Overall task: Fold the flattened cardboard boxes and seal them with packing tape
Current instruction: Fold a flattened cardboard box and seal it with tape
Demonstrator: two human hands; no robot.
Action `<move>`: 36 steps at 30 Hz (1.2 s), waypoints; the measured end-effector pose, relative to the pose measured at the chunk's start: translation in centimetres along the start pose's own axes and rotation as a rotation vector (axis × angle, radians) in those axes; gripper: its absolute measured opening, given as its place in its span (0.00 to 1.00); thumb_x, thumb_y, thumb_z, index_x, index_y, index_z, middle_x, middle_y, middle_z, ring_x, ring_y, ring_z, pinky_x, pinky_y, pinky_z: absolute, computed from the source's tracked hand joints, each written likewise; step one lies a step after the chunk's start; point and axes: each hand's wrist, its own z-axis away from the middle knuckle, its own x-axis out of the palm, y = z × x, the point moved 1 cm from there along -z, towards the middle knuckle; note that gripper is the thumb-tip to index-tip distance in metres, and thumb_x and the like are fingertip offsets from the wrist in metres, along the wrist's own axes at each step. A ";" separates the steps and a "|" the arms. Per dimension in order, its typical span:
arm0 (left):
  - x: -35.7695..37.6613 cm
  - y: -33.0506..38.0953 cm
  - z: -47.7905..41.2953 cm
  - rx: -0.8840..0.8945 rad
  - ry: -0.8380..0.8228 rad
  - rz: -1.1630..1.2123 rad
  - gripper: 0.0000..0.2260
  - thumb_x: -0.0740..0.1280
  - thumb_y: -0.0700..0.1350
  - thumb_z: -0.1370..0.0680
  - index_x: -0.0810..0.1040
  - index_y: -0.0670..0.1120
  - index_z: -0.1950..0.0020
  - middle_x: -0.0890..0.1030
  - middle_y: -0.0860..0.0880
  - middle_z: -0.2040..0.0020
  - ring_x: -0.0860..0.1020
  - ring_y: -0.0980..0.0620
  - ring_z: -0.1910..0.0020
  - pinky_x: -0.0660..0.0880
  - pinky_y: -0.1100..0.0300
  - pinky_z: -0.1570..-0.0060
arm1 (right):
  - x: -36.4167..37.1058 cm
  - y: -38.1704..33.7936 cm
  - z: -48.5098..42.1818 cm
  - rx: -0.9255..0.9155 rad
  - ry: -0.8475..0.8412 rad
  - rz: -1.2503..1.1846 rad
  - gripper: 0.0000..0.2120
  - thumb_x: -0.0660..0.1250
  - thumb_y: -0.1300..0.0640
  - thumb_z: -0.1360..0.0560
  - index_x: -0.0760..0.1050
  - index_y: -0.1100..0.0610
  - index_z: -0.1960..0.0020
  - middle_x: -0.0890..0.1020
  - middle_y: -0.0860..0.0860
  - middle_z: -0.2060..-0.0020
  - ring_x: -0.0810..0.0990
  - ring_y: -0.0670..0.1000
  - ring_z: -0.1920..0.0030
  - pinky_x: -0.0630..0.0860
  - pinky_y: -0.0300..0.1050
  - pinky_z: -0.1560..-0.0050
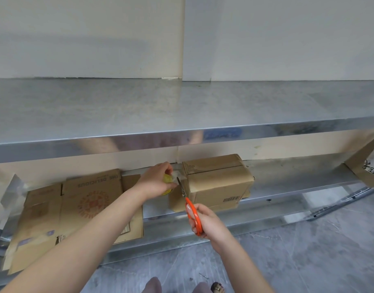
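My right hand [206,222], nearer, grips orange scissors [190,205] | blades cross tape strip [178,174] | left hand [155,182] holds tape roll [167,180] left of box [220,182]

Lower steel shelf [287,180], folded cardboard box [220,185], flattened boxes [76,208] at left

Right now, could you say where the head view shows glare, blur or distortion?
Head view: glare streaks the steel table's front lip; the wide lens slightly bows it; the flattened cardboard boxes at left look soft; the orange scissors and folded box are sharp.
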 end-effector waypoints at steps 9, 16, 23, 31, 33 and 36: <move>-0.1 -0.2 -0.1 0.009 -0.013 -0.009 0.15 0.73 0.52 0.29 0.70 0.51 0.51 0.74 0.54 0.52 0.73 0.51 0.52 0.72 0.54 0.52 | -0.4 0.9 -0.3 -0.116 0.171 0.398 0.17 0.72 0.37 0.31 0.73 0.47 0.53 0.81 0.41 0.68 0.79 0.41 0.65 0.74 0.36 0.61; -0.2 -0.2 0.3 0.003 -0.057 0.036 0.15 0.73 0.55 0.29 0.69 0.54 0.52 0.75 0.55 0.52 0.73 0.52 0.51 0.72 0.54 0.52 | -5.0 1.7 2.2 -0.297 0.256 0.617 0.15 0.74 0.44 0.31 0.72 0.41 0.48 0.82 0.36 0.60 0.80 0.36 0.57 0.78 0.37 0.56; -0.6 0.5 0.5 -0.033 -0.014 0.004 0.15 0.74 0.53 0.29 0.69 0.54 0.52 0.74 0.56 0.53 0.73 0.54 0.53 0.71 0.58 0.56 | -15.2 4.9 3.3 -0.295 0.404 0.717 0.19 0.77 0.46 0.34 0.73 0.30 0.51 0.81 0.32 0.52 0.78 0.31 0.49 0.74 0.39 0.44; 0.6 1.7 1.3 -0.156 0.046 0.004 0.14 0.73 0.53 0.28 0.70 0.52 0.51 0.75 0.54 0.53 0.74 0.52 0.54 0.71 0.58 0.57 | -24.3 6.0 -1.1 -0.186 0.667 0.686 0.15 0.74 0.44 0.34 0.72 0.31 0.53 0.82 0.35 0.60 0.82 0.43 0.51 0.78 0.53 0.48; 0.9 2.1 1.4 -0.184 0.072 0.009 0.14 0.74 0.52 0.29 0.70 0.52 0.52 0.75 0.53 0.54 0.74 0.51 0.55 0.70 0.58 0.58 | -25.4 5.0 -2.9 -0.216 0.649 0.739 0.14 0.74 0.46 0.34 0.72 0.33 0.55 0.82 0.36 0.59 0.81 0.45 0.48 0.77 0.52 0.48; 1.0 2.6 1.4 -0.236 0.114 0.025 0.15 0.74 0.51 0.29 0.70 0.51 0.52 0.76 0.52 0.54 0.74 0.51 0.55 0.70 0.58 0.59 | -28.0 3.4 -4.9 -0.243 0.576 0.823 0.16 0.76 0.49 0.34 0.73 0.32 0.57 0.81 0.33 0.59 0.82 0.43 0.48 0.78 0.51 0.49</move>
